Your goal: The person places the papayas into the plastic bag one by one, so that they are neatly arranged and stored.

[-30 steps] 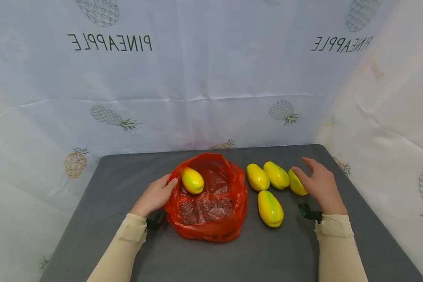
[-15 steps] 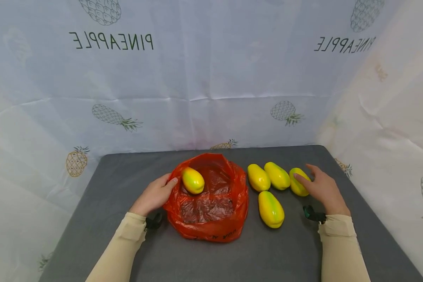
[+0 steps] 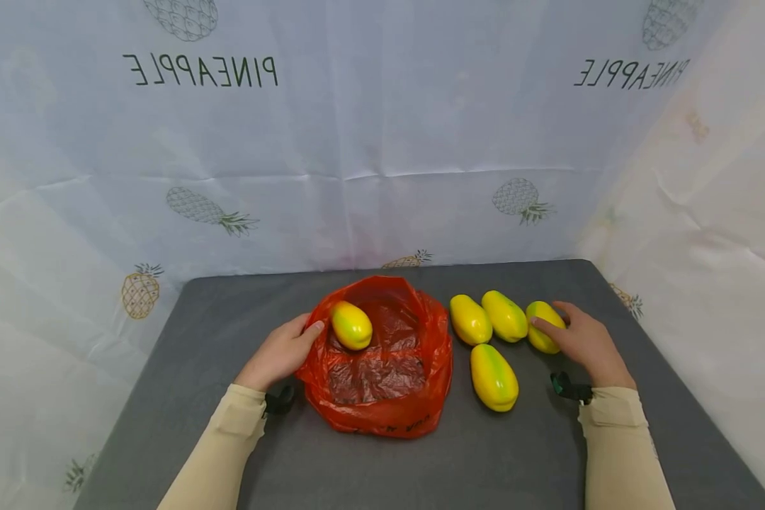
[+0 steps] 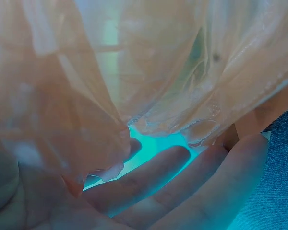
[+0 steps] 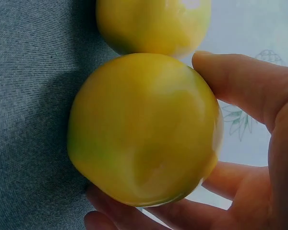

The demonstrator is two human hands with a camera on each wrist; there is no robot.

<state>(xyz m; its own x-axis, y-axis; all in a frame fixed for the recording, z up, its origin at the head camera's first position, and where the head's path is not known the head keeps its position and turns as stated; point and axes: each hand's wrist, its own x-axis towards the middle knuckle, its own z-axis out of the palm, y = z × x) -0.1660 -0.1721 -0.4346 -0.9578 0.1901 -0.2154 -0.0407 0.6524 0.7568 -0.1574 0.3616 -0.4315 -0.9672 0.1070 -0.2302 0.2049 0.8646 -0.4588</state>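
On the left, my left hand [image 3: 285, 352] grips the side rim of a red plastic bag [image 3: 392, 414], thumb over the edge. The bag stands with its mouth spread open, and one yellow papaya [image 3: 352, 326] lies inside at its left. In the left wrist view the thin bag film [image 4: 149, 62] hangs before the fingers [image 4: 149, 177]. My right hand [image 3: 589, 343] holds the rightmost papaya [image 3: 544, 326], thumb on its near left side and fingers curled round the right. The right wrist view shows this papaya [image 5: 144, 129] low against the grey tabletop.
Between bag and right hand lie more papayas: a left one [image 3: 470, 320], a middle one [image 3: 505, 316] beside the held one, and a nearer one [image 3: 494, 377]. A grey-covered table [image 3: 484, 467] carries everything. White pineapple-print cloth [image 3: 370, 127] hangs behind and at both sides.
My right hand has shifted slightly right, and its fingers have come in round the rightmost papaya. My left hand keeps its place at the bag's rim.
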